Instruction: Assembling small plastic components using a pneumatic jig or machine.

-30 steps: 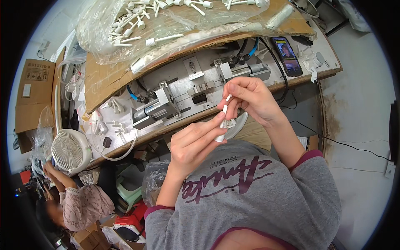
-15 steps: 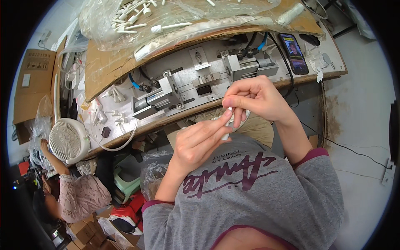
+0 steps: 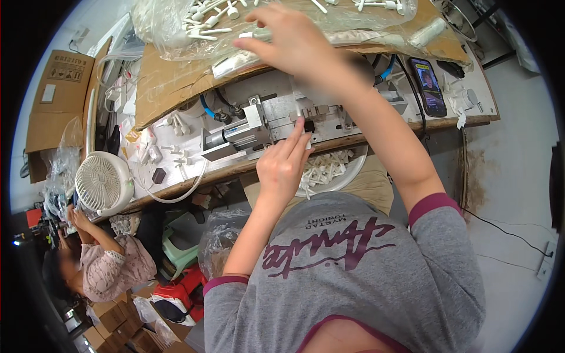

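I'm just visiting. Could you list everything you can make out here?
Bench: 1, pale, upper middle
Cardboard: 1 sheet, brown, on bench
Plastic: uncounted, clear, on cardboard
Pieces: many, white, on plastic, bench, in bowl
Rig: 1, silver, mid-bench
Hoses: several, blue and black, at rig
Phone: 1, black, bench's right end
Block: 1, black, right of fan
Fan: 1, white, bench's left end
Bowl: 1, white, below bench's near edge
Stool: 1, green, lower left
Boxes: several, brown, left side
Co-worker: 1, pink top, lower left
Shirt: 1, grey, bottom
Left grip: 1, bare, fingertips at rig's middle
Right grip: 1, bare, open over plastic
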Demonstrator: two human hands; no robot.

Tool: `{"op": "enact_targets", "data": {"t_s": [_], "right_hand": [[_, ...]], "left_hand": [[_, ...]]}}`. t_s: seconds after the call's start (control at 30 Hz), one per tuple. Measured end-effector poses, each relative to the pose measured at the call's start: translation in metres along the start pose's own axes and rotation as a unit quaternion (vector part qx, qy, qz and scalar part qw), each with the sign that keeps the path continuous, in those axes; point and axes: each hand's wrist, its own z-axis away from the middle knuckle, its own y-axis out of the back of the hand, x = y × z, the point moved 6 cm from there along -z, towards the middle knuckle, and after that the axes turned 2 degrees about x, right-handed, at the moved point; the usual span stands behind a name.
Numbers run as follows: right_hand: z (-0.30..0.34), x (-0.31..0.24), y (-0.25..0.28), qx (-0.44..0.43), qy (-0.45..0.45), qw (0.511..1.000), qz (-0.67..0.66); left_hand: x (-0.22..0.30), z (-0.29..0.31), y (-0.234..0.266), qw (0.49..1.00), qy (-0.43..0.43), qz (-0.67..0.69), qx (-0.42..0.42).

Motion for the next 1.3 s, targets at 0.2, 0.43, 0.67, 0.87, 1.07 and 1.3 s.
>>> {"op": "enact_targets", "data": {"t_s": [0.2,0.43,0.67,0.87,1.07,1.3], "right_hand": [[-0.006,0.011,-0.03,-0.023,0.003,0.993,0.112],[0.03,0.004,0.015,-0.04,0.006,0.989,-0.145],[0.098,-0.014,0.059,-0.049,-0.063,0.966,-0.245],[0.147,-0.017,0.063,-0.043,0.012,0.992,-0.116],[0.175,-0.02,0.052,-0.066,0.073,0.995,0.014],[0.186,-0.032,0.034,-0.114,0.083,0.986,0.093]], "left_hand": [[0.0,-0.007,-0.01,0.999,-0.013,-0.045,-0.024],[-0.001,-0.009,-0.011,0.999,0.01,-0.031,-0.04],[-0.001,-0.009,-0.011,0.999,0.009,-0.023,-0.038],[-0.001,-0.007,-0.008,0.999,0.007,-0.012,-0.039],[0.01,0.017,0.006,0.977,-0.001,0.118,-0.176],[0.006,0.041,0.001,0.957,0.032,0.192,-0.214]]}}
